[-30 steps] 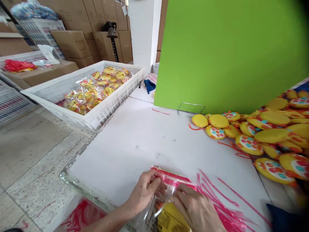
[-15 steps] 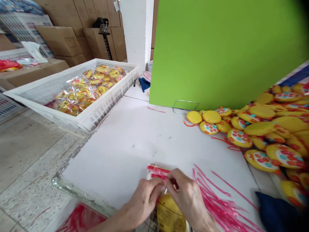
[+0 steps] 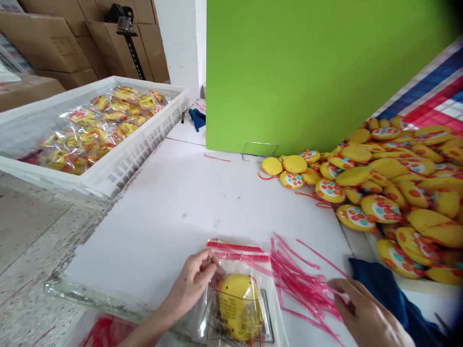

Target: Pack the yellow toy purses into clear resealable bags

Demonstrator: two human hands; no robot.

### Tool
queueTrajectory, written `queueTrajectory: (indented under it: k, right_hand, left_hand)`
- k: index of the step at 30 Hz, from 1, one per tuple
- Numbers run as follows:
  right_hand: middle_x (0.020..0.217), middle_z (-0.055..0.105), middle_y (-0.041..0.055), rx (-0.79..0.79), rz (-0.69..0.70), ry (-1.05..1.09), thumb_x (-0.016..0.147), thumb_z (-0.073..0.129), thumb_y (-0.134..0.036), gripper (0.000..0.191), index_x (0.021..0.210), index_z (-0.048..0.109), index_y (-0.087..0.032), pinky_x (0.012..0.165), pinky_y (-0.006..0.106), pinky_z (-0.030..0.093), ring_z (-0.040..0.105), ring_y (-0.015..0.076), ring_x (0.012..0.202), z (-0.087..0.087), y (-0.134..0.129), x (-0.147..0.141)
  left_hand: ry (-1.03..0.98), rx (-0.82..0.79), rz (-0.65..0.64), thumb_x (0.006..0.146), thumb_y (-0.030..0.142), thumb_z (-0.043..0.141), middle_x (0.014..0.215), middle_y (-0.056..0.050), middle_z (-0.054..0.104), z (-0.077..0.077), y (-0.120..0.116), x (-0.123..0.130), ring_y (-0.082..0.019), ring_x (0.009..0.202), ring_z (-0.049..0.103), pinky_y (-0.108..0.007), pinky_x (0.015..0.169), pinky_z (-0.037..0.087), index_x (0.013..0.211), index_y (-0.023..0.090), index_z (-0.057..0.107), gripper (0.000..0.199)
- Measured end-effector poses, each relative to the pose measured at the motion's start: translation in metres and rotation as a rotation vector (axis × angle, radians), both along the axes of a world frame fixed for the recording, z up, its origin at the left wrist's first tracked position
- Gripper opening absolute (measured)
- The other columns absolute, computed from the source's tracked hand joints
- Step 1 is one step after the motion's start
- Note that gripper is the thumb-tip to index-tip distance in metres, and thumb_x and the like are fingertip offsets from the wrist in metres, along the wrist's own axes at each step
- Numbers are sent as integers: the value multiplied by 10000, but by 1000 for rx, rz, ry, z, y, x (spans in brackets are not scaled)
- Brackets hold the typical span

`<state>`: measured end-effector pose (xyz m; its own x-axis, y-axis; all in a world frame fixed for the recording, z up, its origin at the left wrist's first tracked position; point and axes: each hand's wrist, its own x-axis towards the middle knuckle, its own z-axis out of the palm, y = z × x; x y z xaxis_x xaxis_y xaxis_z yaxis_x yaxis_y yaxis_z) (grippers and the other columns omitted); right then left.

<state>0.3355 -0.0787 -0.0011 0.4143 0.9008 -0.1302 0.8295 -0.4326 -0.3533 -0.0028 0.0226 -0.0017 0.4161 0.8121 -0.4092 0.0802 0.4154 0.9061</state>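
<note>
A clear plastic bag with a red-edged top lies at the table's near edge, a yellow oval item inside it. My left hand has its fingers closed on the bag's upper left edge. Right of the bag, a loose heap of pink strips spreads over the table. My right hand is at the heap's right side, thumb and fingers pinched on a pink strip.
A white crate at the left holds bagged yellow items. Many yellow items are piled at the right, near a dark blue cloth. A green panel stands behind the white table, with a wire frame at its foot.
My right hand has left the bag and moved right to the pink strips. My left hand stays at the bag, whose yellow item now shows more fully. The camera view has shifted right.
</note>
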Motion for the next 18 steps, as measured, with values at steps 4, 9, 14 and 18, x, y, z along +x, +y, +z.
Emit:
queueTrajectory:
  k: [4, 9, 14, 18]
  right_hand:
    - [683, 687, 0, 58, 105, 306, 754, 564, -412, 219, 845, 696, -262, 541, 249, 456, 567, 148, 510, 10, 39, -69]
    - [636, 634, -9, -112, 302, 774, 714, 640, -332, 138, 706, 652, -195, 535, 238, 415, 534, 133, 554, -3, 80, -105]
    - [605, 518, -40, -73, 339, 857, 763, 592, -324, 163, 674, 555, -191, 520, 223, 365, 461, 110, 563, -12, 73, -96]
    - [610, 504, -31, 0, 367, 795, 827, 510, -293, 172, 693, 557, -196, 520, 236, 353, 436, 117, 563, -14, 58, -91]
  left_hand:
    - [-48, -20, 16, 841, 331, 531, 791, -75, 687, -4, -1, 1, -210, 749, 661, -299, 655, 506, 791, 168, 518, 171]
    - [33, 57, -1, 847, 338, 524, 780, -50, 663, 4, -2, 0, -193, 731, 644, -272, 643, 484, 805, 175, 521, 169]
    - [-12, 27, -29, 860, 360, 501, 765, -10, 629, 2, 1, -7, -181, 750, 621, -272, 698, 475, 862, 193, 520, 168]
    - [-4, -24, 11, 807, 278, 468, 675, 22, 537, -4, 6, -9, -148, 655, 544, -233, 624, 429, 731, 184, 526, 135]
